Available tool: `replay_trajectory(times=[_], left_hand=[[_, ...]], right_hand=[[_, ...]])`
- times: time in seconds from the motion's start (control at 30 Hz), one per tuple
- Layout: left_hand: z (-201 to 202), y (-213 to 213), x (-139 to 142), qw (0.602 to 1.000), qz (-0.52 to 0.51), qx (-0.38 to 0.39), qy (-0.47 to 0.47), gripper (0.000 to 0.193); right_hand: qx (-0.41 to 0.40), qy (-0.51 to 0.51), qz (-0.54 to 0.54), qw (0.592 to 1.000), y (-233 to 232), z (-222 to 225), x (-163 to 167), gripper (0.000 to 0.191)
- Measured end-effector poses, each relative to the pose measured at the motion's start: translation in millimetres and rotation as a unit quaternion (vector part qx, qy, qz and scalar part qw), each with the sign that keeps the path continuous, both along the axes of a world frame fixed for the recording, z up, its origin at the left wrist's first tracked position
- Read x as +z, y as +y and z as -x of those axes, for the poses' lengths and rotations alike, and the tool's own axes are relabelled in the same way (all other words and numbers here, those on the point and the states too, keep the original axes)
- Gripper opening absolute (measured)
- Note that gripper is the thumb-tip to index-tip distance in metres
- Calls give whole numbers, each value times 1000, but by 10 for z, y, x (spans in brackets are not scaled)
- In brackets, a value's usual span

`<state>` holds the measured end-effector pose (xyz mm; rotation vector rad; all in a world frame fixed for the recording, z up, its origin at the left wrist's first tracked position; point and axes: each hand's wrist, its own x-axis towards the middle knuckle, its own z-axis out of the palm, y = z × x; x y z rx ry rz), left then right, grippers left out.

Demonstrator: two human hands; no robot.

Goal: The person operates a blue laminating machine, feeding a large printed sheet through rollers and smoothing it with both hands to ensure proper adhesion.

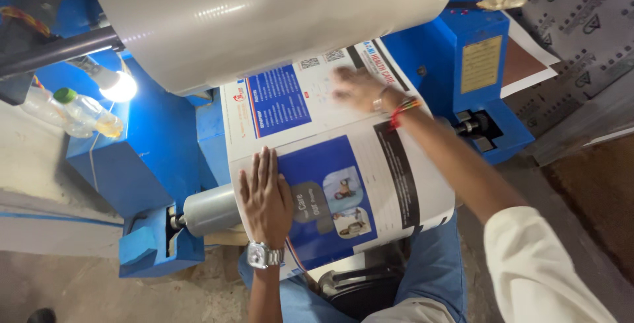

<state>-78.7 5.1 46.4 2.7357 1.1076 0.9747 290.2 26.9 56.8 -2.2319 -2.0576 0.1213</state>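
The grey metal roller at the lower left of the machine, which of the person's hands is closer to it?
Left. The left hand lies flat on the printed sheet right beside the grey roller. The right hand presses the sheet farther up, near the big white roll.

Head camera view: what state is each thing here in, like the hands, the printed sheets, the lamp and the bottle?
Left hand: open, flat on the lower printed sheet.
Right hand: open, blurred, on the upper printed sheet.
Lower printed sheet: curved over the grey roller.
Upper printed sheet: lying under the big white roll.
Lamp: lit.
Plastic bottle: capped, lying tilted.
Grey roller: mostly covered by sheets.
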Motion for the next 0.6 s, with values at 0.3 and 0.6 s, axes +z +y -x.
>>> replay_trajectory(times=[0.3,0.6], left_hand=[[-26,-752,-269,995,43,71,-63,58],[-1001,-1207,-1,970,85,-227,-3,60]], right_hand=[[-209,90,-135,964,-1408,-254,-29,65],[-161,206,-281,924,-2027,280,-9,60]])
